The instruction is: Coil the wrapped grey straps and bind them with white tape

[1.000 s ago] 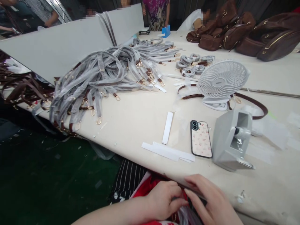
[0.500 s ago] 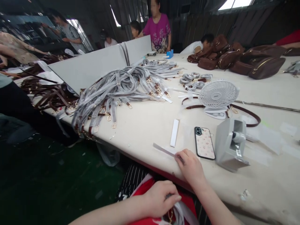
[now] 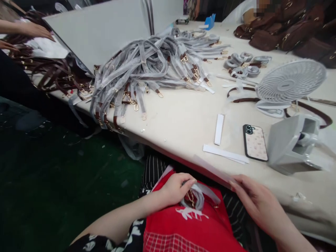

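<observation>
The pale worktop (image 3: pixel 183 122) stretches away beyond both hands, its near edge just above them. Far ahead of the left hand lies a big heap of film-wrapped straps (image 3: pixel 149 66) with gold clasps, some ends hanging over the edge. Ahead of the right hand stand a white desk fan (image 3: pixel 290 82) and, nearer, a grey tape dispenser (image 3: pixel 294 145), with a phone (image 3: pixel 255 142) face down beside it and white paper strips (image 3: pixel 224 154) lying flat just beyond the fingers.

A red apron (image 3: pixel 183 227) covers the lap under both hands. On it, in the left hand (image 3: pixel 174 189), sits a coiled strap (image 3: pixel 195 196) in clear wrap, a gold clasp showing through. It looks light, limp and slippery in its film, apt to uncoil; the firm place to take it seems to be across the coil or at the metal clasp. The left hand curls round the coil, thumb on top, forearm coming in low from the left.

The right hand (image 3: pixel 258 204) is palm down, fingers stretched forward and pinching the near end of a clear film strip (image 3: pixel 212 169) that slants up toward the worktop edge. That film looks thin, floppy and quick to crease, so it is best held by its end.
</observation>
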### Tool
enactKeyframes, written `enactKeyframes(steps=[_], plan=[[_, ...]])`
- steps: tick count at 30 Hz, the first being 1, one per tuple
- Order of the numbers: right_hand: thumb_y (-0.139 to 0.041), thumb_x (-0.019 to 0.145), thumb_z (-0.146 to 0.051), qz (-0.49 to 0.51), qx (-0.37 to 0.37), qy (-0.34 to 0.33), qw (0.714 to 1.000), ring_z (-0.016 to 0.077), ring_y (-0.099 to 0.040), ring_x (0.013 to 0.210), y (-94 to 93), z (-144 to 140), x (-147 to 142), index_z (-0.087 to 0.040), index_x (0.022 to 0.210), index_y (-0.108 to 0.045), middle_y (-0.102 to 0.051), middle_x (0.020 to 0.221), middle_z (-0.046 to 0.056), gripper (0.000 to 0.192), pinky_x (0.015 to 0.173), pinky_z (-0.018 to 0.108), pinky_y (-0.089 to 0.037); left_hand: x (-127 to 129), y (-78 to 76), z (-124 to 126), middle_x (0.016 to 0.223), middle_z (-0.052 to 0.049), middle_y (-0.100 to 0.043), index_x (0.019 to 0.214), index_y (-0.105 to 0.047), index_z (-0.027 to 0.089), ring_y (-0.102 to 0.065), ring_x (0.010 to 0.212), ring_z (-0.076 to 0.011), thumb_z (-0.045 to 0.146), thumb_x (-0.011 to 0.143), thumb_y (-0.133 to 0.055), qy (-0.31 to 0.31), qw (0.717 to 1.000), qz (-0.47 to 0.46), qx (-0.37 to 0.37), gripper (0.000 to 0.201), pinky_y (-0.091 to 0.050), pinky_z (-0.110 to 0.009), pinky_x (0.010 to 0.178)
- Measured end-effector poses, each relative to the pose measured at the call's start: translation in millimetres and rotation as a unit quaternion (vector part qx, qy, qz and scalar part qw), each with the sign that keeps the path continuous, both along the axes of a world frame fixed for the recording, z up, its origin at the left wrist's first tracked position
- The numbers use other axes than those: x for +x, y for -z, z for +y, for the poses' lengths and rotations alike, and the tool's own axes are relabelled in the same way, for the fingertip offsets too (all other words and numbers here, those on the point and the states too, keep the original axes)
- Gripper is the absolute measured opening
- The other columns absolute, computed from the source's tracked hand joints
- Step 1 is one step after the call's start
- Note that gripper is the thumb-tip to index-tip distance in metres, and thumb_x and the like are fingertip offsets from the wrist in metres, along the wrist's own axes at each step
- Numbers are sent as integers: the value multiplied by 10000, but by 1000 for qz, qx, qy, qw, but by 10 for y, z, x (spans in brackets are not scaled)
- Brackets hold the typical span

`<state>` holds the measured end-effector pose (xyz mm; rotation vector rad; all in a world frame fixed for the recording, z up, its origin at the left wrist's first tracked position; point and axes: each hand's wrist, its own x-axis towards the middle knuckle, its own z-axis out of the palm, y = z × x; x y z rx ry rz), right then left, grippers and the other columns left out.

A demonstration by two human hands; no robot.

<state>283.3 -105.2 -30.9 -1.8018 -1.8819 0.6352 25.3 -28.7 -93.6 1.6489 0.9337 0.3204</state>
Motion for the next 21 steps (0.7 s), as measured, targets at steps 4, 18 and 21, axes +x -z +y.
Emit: enactKeyframes(steps=[4, 18, 21], plan=[[-526, 963, -406, -2, -79, -70, 994, 153, -640, 584, -205, -153, -253, -261, 861, -685, -702, 715, -9, 238, 548, 220, -494, -214, 95, -6, 884, -34, -751, 1032, -726, 182, -699, 864, -198, 421, 958, -452, -48, 996, 5, -73, 371, -534, -269, 781], [-502, 933, -211, -175, -19, -176, 968, 172, -603, 506, -176, -34, -978, -247, 668, -568, -619, 585, -40, 275, 539, 334, -306, -354, 46, 89, 1053, -50, -757, 1071, -718, 175, -690, 984, -175, 302, 967, -477, -16, 996, -48, 78, 292, -504, -259, 886], [-549, 901, -165, -206, 17, -200, 958, 188, -573, 492, -6, 79, -1121, -240, 675, -570, -607, 581, -30, 239, 531, 351, -258, -344, 75, 59, 1068, -58, -749, 1091, -704, 171, -684, 995, -174, 287, 970, -466, -9, 994, -61, 87, 291, -503, -265, 891]])
